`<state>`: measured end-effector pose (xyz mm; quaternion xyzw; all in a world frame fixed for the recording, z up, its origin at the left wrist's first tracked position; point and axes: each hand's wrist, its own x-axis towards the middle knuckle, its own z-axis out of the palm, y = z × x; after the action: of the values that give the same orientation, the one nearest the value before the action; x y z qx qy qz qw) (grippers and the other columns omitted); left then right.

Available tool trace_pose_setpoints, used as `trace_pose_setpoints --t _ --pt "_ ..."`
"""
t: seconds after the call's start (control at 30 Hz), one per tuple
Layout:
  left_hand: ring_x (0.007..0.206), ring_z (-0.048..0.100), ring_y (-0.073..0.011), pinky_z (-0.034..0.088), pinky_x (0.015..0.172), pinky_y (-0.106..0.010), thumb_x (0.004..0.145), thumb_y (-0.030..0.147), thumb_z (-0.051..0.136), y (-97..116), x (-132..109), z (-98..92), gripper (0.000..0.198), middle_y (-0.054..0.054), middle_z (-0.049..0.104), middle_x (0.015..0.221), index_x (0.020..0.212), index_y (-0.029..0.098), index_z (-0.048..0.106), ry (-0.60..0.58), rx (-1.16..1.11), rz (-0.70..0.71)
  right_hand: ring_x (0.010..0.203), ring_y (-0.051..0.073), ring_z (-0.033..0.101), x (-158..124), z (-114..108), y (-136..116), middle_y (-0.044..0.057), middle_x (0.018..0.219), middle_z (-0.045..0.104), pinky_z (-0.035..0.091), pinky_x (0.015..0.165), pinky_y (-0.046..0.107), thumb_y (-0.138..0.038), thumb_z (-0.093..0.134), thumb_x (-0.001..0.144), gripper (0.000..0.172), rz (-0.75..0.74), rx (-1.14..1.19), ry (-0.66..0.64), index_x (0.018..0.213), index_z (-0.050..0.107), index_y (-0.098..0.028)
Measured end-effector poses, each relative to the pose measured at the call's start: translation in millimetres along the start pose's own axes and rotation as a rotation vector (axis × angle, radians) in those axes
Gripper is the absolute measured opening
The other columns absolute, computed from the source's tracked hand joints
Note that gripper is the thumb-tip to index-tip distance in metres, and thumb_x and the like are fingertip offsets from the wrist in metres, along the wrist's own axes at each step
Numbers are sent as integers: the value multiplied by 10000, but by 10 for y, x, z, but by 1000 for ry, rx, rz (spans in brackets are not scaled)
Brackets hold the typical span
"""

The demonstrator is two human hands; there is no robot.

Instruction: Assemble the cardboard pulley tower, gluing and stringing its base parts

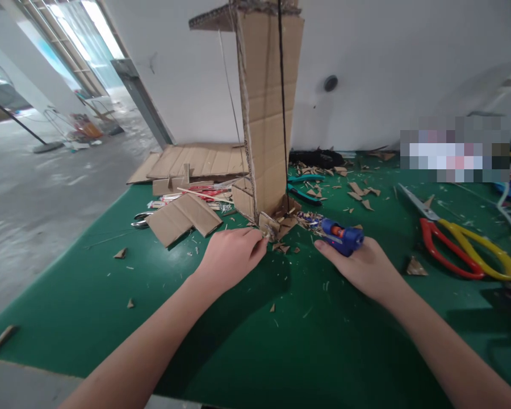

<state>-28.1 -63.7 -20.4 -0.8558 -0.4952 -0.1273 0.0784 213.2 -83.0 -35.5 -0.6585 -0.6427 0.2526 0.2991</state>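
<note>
A tall upright cardboard tower point(266, 113) stands on the green table point(255, 329), with small cardboard braces at its foot. My left hand point(232, 255) is closed in a pinch on a small cardboard piece point(267, 226) at the tower's base. My right hand point(361, 264) grips a blue glue gun point(340, 236), whose nozzle points left toward the tower's foot. A black cord point(282, 102) runs down the tower's front face.
Red-and-yellow scissors point(464, 244) lie at the right. Folded cardboard point(183, 218), flat cardboard sheets point(196, 162), sticks, teal pliers point(304, 190) and metal scissors point(140, 218) lie behind and left. Cardboard scraps litter the table. The table edge drops to the floor at left.
</note>
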Motion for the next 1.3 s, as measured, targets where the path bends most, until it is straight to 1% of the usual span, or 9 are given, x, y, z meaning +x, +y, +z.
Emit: trace_pose_setpoints --t 0.13,0.3,0.47,0.57,0.67,0.83,1.07,1.2,1.3 --pt "586 556 -131 277 496 -260 925 345 309 -28 9 -17 368 -6 616 661 701 182 551 -41 17 -13 453 120 436 7 6 -34 -23 503 503 365 433 256 -553 547 743 365 -45 -10 -13 638 563 -203" --pt "597 564 -143 270 497 -259 932 340 280 -56 22 -40 377 -12 621 672 704 181 534 -88 38 -44 461 116 417 49 24 -92 -29 482 466 349 441 254 -546 546 744 370 -65 -15 -24 608 529 -202" --pt "599 572 -152 285 500 -255 940 345 254 -70 37 -53 390 -28 626 674 762 175 557 -138 63 -67 453 116 424 84 32 -85 -28 478 479 340 445 257 -568 524 752 392 -50 -37 -64 597 510 -208" --pt "595 578 -156 293 498 -253 944 348 237 -81 48 -55 407 -37 625 671 785 170 567 -164 79 -83 456 121 440 85 13 -96 -26 479 493 353 464 261 -559 518 759 380 -57 -66 -57 605 508 -211" --pt "601 585 -162 312 506 -251 948 361 214 -92 54 -52 438 -49 628 680 790 162 570 -186 90 -99 454 127 451 81 -3 -111 -23 473 497 355 468 265 -552 512 765 379 -68 -81 -64 597 504 -212" --pt "607 599 -182 339 519 -267 951 368 195 -118 61 -36 453 -60 649 703 802 167 572 -224 101 -111 470 136 474 79 -4 -106 -14 511 538 362 473 267 -546 506 764 359 -72 -80 -68 652 559 -209" --pt "625 615 -204 350 522 -283 947 368 191 -136 69 -19 468 -69 656 715 787 179 587 -267 107 -127 463 135 479 69 -17 -120 -19 483 523 363 469 263 -543 512 759 361 -49 -89 -76 630 554 -208" --pt "623 609 -203 340 512 -282 943 379 208 -131 68 -16 447 -60 642 700 779 184 575 -260 87 -147 469 135 480 74 -20 -121 -16 492 526 370 484 266 -543 510 760 364 -74 -104 -79 624 548 -208" --pt "657 605 -188 328 506 -271 935 367 269 -138 65 -15 331 -41 645 797 870 195 544 -202 39 -150 486 140 494 84 -19 -110 -14 519 545 378 497 267 -555 498 765 367 -56 -111 -81 655 561 -211"
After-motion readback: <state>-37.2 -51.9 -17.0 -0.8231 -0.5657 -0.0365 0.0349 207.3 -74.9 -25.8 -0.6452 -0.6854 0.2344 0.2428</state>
